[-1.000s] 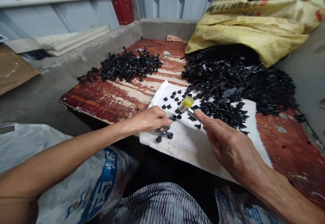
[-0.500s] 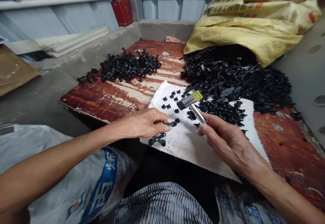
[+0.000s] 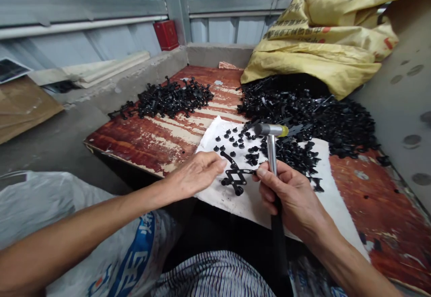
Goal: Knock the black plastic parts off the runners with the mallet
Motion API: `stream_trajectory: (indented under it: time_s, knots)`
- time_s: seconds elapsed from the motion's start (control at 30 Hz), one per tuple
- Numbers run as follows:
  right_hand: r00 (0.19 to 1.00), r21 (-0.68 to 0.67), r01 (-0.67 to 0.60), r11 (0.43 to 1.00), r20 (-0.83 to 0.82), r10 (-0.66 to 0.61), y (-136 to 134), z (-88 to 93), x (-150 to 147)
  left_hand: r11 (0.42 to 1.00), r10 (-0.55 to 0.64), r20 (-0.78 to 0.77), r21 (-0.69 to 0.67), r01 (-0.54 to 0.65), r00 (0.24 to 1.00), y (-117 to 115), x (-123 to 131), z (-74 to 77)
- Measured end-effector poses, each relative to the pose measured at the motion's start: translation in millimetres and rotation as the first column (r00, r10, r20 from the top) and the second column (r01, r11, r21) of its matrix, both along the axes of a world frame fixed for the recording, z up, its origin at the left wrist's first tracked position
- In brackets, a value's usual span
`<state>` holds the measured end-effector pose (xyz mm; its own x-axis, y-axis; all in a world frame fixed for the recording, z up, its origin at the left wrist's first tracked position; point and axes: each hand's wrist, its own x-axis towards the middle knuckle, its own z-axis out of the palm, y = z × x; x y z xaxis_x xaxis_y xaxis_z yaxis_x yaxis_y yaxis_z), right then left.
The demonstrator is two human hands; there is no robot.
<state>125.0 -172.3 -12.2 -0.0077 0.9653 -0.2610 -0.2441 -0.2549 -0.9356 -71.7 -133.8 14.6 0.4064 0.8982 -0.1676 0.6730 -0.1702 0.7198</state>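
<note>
My right hand (image 3: 286, 189) is wrapped round a small hammer (image 3: 272, 151), its metal and yellow head pointing up. The thumb and forefinger of that hand also pinch one end of a black linked assembly (image 3: 236, 175), which has crossed arms and round ends. My left hand (image 3: 198, 173) is beside the assembly's left side with fingers closed together; whether they grip anything is hidden. Under both hands lies a white cloth (image 3: 249, 205). Several small black round studs (image 3: 232, 139) stand on it beyond the assembly.
A heap of black parts (image 3: 175, 97) sits on the red worn board (image 3: 134, 139) at back left. A larger heap (image 3: 336, 121) spills from a yellow sack (image 3: 303, 59) at right. A plastic bag (image 3: 84, 234) lies below left.
The black assembly has come up off the cloth and opened out between my hands. My right hand has moved left to its end, and the hammer is now more upright. The view has tilted up.
</note>
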Motion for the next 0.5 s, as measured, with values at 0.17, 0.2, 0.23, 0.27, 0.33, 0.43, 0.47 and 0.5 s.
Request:
stream_trajectory:
  time_s: [0.17,0.2,0.23,0.27,0.33,0.43,0.47,0.5]
  knots:
    - [0.984,0.001,-0.161,0.987,0.075,0.161,-8,-4.0,-12,0.995,0.025,0.104,-0.101,-0.014,0.994,-7,15,-1.8]
    - [0.976,0.000,-0.195,0.981,0.104,0.193,-10,-4.6,-11,0.991,0.039,0.126,-0.135,-0.022,0.991,-7,15,-3.0]
    - [0.967,-0.001,-0.214,0.977,0.137,0.212,-12,-5.3,-9,0.985,0.048,0.146,-0.169,-0.023,0.988,-6,14,-4.4]
    - [0.961,-0.002,-0.219,0.976,0.175,0.216,-13,-6.0,-5,0.980,0.056,0.156,-0.197,-0.024,0.986,-5,12,-5.9]
    - [0.950,-0.001,-0.182,0.983,0.256,0.177,-13,-7.8,5,0.970,0.067,0.159,-0.241,-0.027,0.985,-2,7,-8.3]
    - [0.935,-0.017,-0.112,0.994,0.336,0.111,-11,-10.6,20,0.947,0.106,0.156,-0.318,-0.052,0.982,2,4,-9.0]
    - [0.937,-0.032,-0.104,0.994,0.333,0.109,-9,-11.1,24,0.931,0.124,0.158,-0.360,-0.060,0.980,3,5,-8.6]
    - [0.943,-0.050,-0.102,0.994,0.315,0.112,-8,-11.2,27,0.915,0.133,0.161,-0.398,-0.059,0.978,4,6,-8.1]
